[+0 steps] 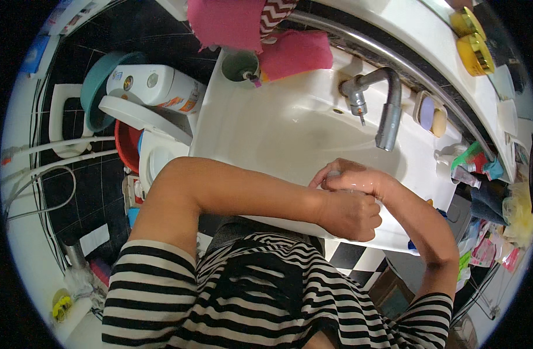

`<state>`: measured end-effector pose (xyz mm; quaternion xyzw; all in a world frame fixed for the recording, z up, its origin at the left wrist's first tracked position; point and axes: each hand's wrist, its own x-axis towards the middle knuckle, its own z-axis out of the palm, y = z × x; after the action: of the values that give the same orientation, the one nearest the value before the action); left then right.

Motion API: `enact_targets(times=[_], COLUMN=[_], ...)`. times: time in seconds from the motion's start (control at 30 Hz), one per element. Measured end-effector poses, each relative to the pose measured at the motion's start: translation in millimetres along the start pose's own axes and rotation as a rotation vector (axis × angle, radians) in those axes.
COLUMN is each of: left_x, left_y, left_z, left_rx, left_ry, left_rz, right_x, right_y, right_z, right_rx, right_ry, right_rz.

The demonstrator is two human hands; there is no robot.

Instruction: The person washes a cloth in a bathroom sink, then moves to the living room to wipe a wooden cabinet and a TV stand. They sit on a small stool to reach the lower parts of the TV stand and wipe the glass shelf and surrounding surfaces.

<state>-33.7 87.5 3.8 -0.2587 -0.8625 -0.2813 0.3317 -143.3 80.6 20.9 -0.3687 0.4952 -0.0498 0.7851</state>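
Note:
Over the front of a white washbasin (257, 131), my hands are close together. My left hand (351, 216) is curled with its knuckles to the right, against the underside of my right wrist; its palm is hidden. Wet and shiny, my right hand (347, 176) bends its fingers to the left. A small greyish patch shows between its thumb and fingers, too unclear to name. Beyond the hands a grey gooseneck tap (393, 113) arches over the bowl; no stream of water shows at its spout. A purple soap bar (426, 112) and a yellowish soap bar (439, 122) lie in a dish at the right.
Pink cloths (294, 54) hang over the back left rim beside a grey-green cup (240, 67). A metal rail (380, 43) runs behind the tap, below a shelf with yellow jars (473, 54). Left of the basin stand a white jerrycan (157, 87) and a red basin (127, 146).

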Motion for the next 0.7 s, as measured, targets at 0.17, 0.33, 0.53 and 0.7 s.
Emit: enact_targets(times=[0.17, 0.33, 0.53, 0.7], left_x=[-17, -35, -85, -117], left_y=[12, 16, 7, 18], left_z=[42, 45, -46, -101], left_rx=[-0.035, -0.166, -0.258, -0.283], left_ry=[-0.33, -0.572, 0.129, 0.358], left_rz=[-0.06, -0.238, -1.02, -1.414], right_x=[34, 47, 18, 24], right_y=[20, 48, 98, 88], right_z=[17, 24, -42, -100], right_rx=[-0.379, 0.01, -0.197, 0.158], right_ry=[0.007, 0.223, 1.11, 0.851], right_rz=[0.04, -0.098, -0.003, -0.374])
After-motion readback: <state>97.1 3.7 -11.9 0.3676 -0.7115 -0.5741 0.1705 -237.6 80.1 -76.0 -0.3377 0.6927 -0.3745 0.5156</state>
